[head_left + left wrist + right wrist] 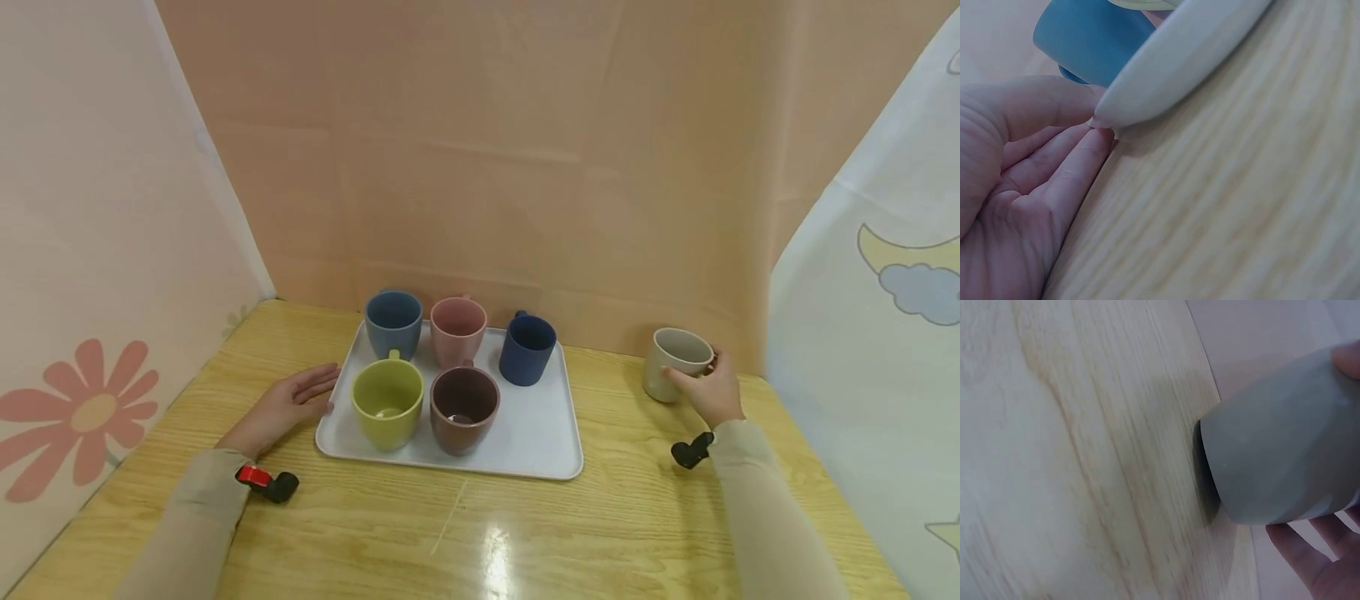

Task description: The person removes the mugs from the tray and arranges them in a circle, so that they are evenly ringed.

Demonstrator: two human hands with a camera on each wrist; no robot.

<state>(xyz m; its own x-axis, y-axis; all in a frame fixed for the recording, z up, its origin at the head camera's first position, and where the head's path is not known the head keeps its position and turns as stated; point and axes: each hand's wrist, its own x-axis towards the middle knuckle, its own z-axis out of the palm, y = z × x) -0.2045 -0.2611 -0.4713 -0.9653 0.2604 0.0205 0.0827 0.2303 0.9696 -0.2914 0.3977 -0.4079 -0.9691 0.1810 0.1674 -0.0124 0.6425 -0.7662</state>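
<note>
At the right, my right hand [716,392] grips a beige mug [658,371], thumb on its near side and fingers round the far side. In the right wrist view the beige mug [1285,444] has its base close over the table, a dark shadow beside it. My left hand [288,404] lies at the left edge of a white tray [525,450], fingers nearly straight, fingertips right at the rim. On the tray stand a light blue mug [393,325], a pink mug [456,337], a dark blue mug [525,354], a yellow-green mug [384,417] and a brown mug [459,425].
The wooden table [375,533] ends at an orange-tan backdrop [480,167] behind the tray. Patterned white cloths hang at both sides, one with a red flower [90,412], the other with a moon and cloud [922,287].
</note>
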